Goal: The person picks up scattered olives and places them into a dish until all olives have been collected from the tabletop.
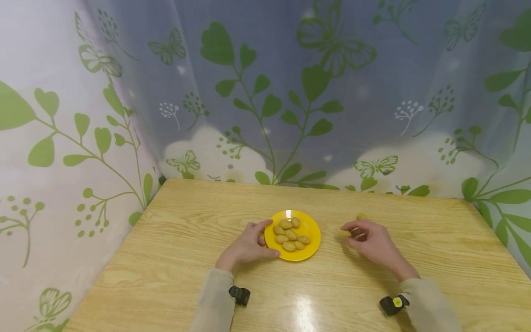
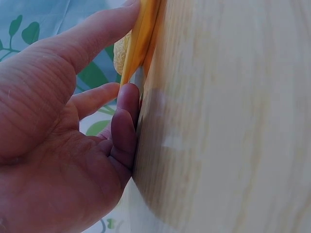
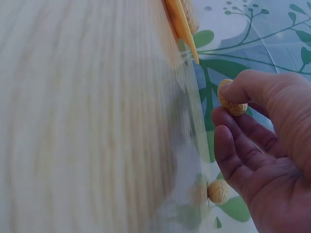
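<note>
A round yellow plate (image 1: 313, 237) lies on the wooden table with several tan, wrinkled walnuts (image 1: 291, 234) on it. The left hand (image 1: 249, 246) holds the plate's left edge, its thumb at the near rim and a finger at the far rim. In the left wrist view other fingertips (image 2: 127, 99) touch the plate's side close to the tabletop. To the right of the plate, the right hand (image 1: 375, 242) pinches one walnut (image 3: 232, 99) between thumb and fingers, above the table. Another walnut (image 3: 218, 191) sits on the table beyond this hand, partly hidden in the head view.
The wooden table (image 1: 199, 207) ends at the back and left against hanging cloth (image 1: 265, 115) printed with leaves and butterflies. Each wrist wears a black strapped device, the left one (image 1: 240, 295) and the right one (image 1: 392, 304).
</note>
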`<state>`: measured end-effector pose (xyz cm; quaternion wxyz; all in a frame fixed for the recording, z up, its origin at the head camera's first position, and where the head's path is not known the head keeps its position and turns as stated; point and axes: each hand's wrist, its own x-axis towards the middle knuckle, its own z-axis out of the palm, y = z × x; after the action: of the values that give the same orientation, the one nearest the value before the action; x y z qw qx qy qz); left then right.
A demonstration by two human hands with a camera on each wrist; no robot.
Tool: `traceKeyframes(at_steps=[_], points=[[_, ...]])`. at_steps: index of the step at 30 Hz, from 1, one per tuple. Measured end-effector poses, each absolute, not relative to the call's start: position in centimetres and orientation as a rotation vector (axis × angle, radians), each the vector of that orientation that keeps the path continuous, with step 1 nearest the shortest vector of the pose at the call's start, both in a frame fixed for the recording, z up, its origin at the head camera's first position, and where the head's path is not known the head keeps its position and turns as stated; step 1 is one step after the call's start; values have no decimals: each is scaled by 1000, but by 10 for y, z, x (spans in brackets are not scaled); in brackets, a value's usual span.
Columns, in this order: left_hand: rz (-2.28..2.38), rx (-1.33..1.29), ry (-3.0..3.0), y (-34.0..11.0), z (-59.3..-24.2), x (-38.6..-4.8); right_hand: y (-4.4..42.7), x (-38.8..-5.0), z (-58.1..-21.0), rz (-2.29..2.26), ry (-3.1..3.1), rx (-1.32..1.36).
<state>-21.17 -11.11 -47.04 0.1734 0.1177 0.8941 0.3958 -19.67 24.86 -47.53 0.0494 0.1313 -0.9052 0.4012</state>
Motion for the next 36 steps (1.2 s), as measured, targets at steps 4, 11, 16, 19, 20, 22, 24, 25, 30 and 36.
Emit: traceKeyframes(at_steps=[4, 11, 16, 19, 20, 22, 24, 25, 30, 36], points=[[1122, 345, 2537, -111, -471, -212, 242, -199, -475, 1221, -2753, 431], [1126, 353, 2533, -110, -472, -213, 229, -203, -472, 1252, -2732, 490], [1124, 358, 2531, -110, -471, -212, 221, -207, -472, 1250, -2737, 508], [1125, 356, 2533, -111, -470, -212, 217, -209, -473, 1252, -2740, 517], [1126, 356, 2533, -111, -470, -212, 216, -210, -473, 1255, -2743, 517], [1129, 355, 2531, -111, -470, -212, 213, -211, -473, 1267, -2741, 525], [1131, 354, 2532, -111, -469, -212, 210, -211, -472, 1279, -2741, 529], [1134, 351, 2530, -110, -470, -212, 208, -212, -472, 1287, -2741, 530], [1140, 338, 2530, -110, -469, -211, 202, -213, -472, 1307, -2740, 530], [1134, 340, 2534, -110, -469, -211, 194, -216, -473, 1330, -2731, 556]])
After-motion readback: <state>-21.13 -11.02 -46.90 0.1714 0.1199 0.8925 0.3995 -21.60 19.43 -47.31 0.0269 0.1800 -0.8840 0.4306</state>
